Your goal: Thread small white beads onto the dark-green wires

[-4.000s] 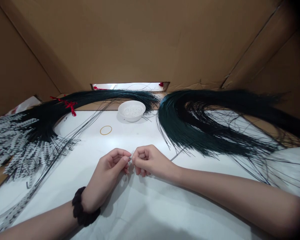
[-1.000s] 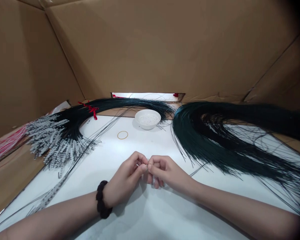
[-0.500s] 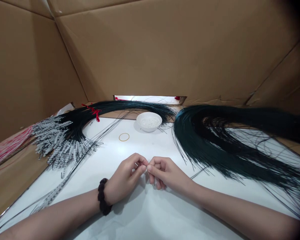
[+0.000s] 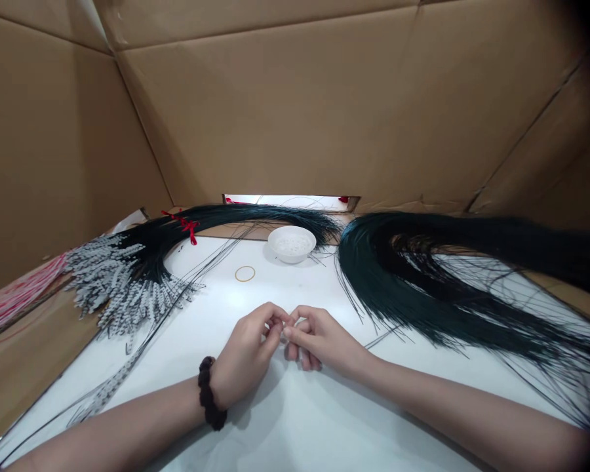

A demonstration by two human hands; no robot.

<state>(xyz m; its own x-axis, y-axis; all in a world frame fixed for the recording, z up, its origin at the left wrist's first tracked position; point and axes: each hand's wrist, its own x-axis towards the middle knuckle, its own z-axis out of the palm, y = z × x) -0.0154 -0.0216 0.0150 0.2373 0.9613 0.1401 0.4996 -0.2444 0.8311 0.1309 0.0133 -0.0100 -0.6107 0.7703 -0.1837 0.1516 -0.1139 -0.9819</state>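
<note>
My left hand [image 4: 248, 354] and my right hand [image 4: 319, 341] rest on the white table [image 4: 295, 419], fingertips pinched together at the centre. A thin dark wire [image 4: 381, 337] runs from under my right hand toward the big dark green wire bundle [image 4: 423, 288] on the right. Something tiny sits between the fingertips; I cannot make it out. A black scrunchie [image 4: 210, 401] is on my left wrist. A small white bowl [image 4: 292, 243] of tiny white beads stands at the far centre.
A second dark wire bundle [image 4: 216, 219] tied with a red ribbon [image 4: 184, 226] arcs at the back left, ending in white beaded strands [image 4: 122, 288]. A yellow rubber band [image 4: 244, 273] lies near the bowl. Cardboard walls [image 4: 295, 105] enclose the table.
The view has shifted since four seconds ago, showing more of the left. Both hands stay pinched together at the centre, with only small finger movements.
</note>
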